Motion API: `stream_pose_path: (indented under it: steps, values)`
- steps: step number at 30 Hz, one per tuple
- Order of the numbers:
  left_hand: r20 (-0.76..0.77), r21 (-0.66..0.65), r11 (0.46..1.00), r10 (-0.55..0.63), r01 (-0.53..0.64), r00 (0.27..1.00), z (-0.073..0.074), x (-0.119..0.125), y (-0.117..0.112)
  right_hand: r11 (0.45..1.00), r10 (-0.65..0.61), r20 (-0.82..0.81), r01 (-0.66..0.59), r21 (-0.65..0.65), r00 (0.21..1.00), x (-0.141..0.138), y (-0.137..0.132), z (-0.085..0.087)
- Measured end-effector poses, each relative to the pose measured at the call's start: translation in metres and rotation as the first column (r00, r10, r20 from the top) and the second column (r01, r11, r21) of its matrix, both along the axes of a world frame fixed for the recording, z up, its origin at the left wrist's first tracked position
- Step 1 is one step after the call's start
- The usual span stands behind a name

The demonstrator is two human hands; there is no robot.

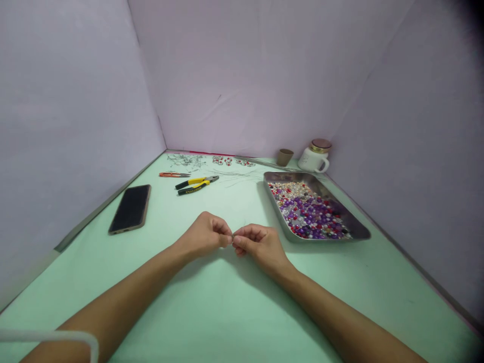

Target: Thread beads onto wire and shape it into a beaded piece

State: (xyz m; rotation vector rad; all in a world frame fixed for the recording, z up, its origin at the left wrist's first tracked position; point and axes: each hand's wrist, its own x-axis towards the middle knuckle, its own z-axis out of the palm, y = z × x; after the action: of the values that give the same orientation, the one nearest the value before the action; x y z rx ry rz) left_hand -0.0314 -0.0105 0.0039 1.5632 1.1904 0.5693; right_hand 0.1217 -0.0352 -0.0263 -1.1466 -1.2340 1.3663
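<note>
Tiny item point(233, 236) btwn 2 hands point(207, 233) point(261, 247)

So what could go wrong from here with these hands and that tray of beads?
The tiny item pinched between the bare left hand and bare right hand, too small to identify, might slip and get lost. The right hand is near the rectangular silver metal tray, so a bump could scatter its purple, red and pale beads. The thin grey wires lying loose at the back might tangle.
</note>
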Motion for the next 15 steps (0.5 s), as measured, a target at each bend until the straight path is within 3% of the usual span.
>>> stream_pose_path:
  steps: [3, 6, 10, 15]
  values:
    - [-0.080, 0.034, 0.992, -0.121, 0.124, 0.989, 0.001, -0.005, 0.003, 0.990, 0.131, 0.019, -0.130, -0.060, 0.991, 0.004, 0.005, -0.001]
    - [-0.093, 0.055, 0.987, -0.142, 0.148, 0.985, -0.004, -0.004, 0.005, 0.979, 0.189, 0.032, -0.186, -0.087, 0.981, 0.008, 0.007, -0.001]
    - [-0.033, 0.127, 0.991, 0.035, -0.031, 0.999, -0.006, 0.001, 0.006, 0.989, 0.111, -0.049, -0.116, -0.093, 0.993, 0.011, 0.008, 0.001]
    - [0.087, 0.150, 0.950, 0.264, -0.274, 0.961, -0.007, 0.008, 0.001, 0.981, 0.004, -0.277, -0.058, -0.185, 0.961, 0.013, 0.012, -0.001]
